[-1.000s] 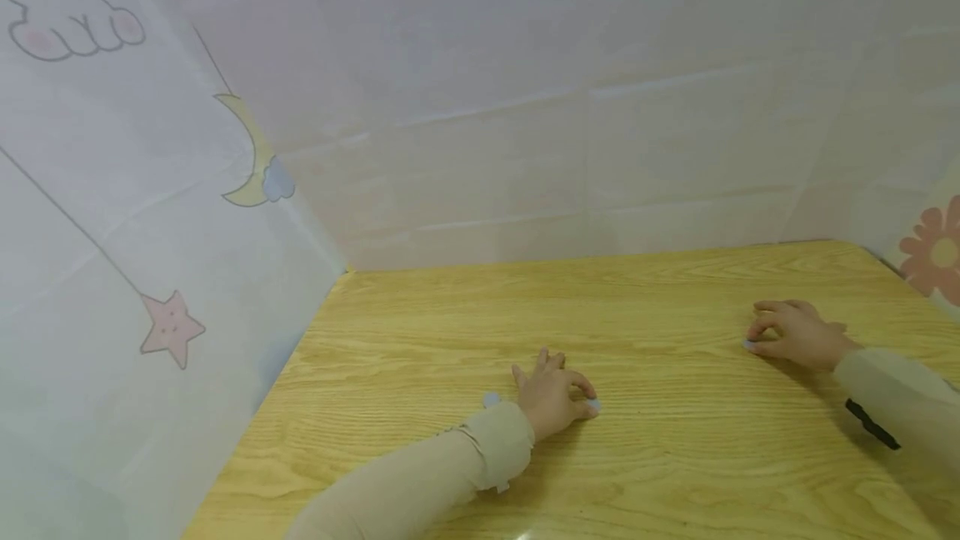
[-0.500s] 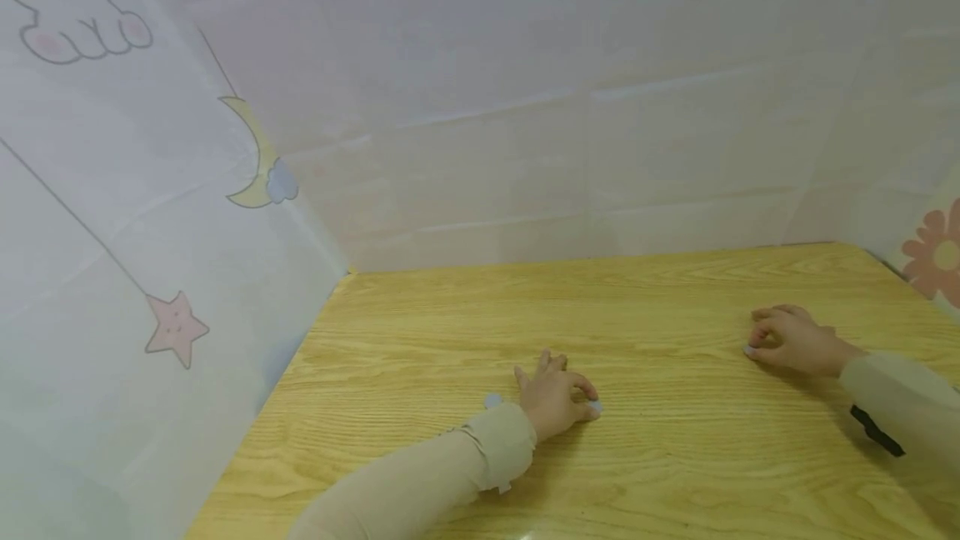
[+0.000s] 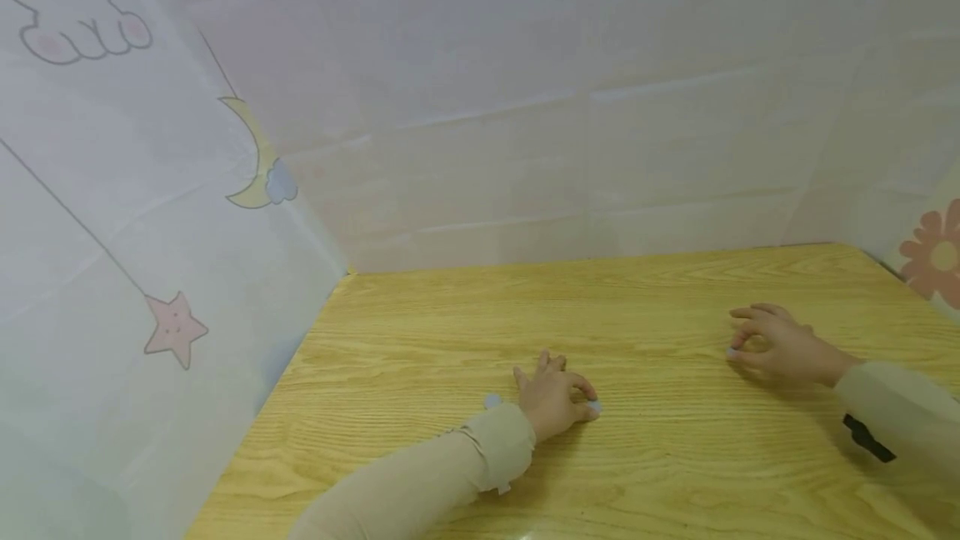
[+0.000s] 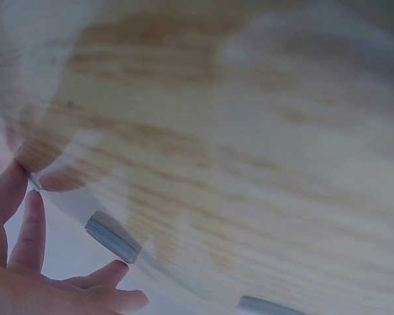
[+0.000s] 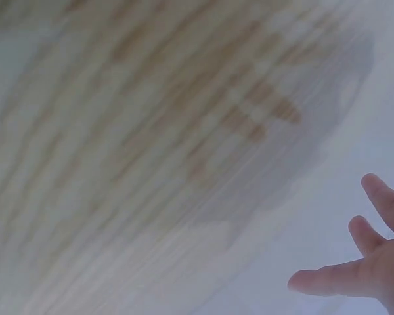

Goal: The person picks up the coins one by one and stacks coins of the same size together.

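Note:
In the head view my left hand is low over the table, thumb and index finger pinching a small pale blue-grey disc. The left wrist view shows that disc edge-on between the fingertips, other fingers spread. Close to those fingers lies a thicker grey-blue round piece with a ridged side. Left of this hand a pale disc rests on the wood. Farther right, my right hand pinches another small pale piece between thumb and index finger, mostly out of frame in the right wrist view.
The wood-grain table meets a pale cloth backdrop at its back and sides. Another grey piece shows at the bottom edge of the left wrist view. A black strap hangs below the right sleeve.
My right hand has shifted left and slightly toward me, still pinching its small piece. The left hand stays in place with its disc.

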{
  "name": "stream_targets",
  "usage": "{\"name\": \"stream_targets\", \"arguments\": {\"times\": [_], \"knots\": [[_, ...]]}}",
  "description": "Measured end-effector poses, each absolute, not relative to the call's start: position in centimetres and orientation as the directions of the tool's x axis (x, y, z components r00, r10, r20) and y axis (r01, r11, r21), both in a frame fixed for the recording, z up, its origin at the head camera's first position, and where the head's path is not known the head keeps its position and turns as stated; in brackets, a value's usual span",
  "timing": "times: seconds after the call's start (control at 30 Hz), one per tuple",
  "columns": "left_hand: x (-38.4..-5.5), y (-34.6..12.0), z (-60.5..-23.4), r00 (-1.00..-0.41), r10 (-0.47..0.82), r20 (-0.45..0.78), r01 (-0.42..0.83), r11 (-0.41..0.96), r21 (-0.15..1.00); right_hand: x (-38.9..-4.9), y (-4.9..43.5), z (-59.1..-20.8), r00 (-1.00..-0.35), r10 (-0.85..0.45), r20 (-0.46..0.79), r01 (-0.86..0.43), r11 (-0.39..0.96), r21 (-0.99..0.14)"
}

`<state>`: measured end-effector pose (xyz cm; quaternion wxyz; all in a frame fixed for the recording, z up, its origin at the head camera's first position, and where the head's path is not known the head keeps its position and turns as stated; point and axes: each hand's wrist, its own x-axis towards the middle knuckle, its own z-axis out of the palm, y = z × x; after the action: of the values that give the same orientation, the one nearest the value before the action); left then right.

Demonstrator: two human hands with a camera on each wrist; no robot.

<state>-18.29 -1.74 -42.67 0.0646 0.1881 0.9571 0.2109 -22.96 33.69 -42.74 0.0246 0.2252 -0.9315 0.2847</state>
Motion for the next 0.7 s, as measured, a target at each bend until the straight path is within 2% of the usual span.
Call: {"name": "stream_targets", "arguments": {"times": [0.3,0.7], "knots": [[-18.3,-1.7,-42.5,-0.921,0.386,-0.052,0.324,0.833,0.448,-22.7,32.6,-42.3,-0.882,-0.427,0.201,-0.469,0.746,-0.473],[-18.3,-1.5,-42.6,-0.924,0.381,-0.043,0.329,0.846,0.419,-21.8,31.3,-41.7,-0.888,-0.422,0.181,-0.454,0.751,-0.479]]}}
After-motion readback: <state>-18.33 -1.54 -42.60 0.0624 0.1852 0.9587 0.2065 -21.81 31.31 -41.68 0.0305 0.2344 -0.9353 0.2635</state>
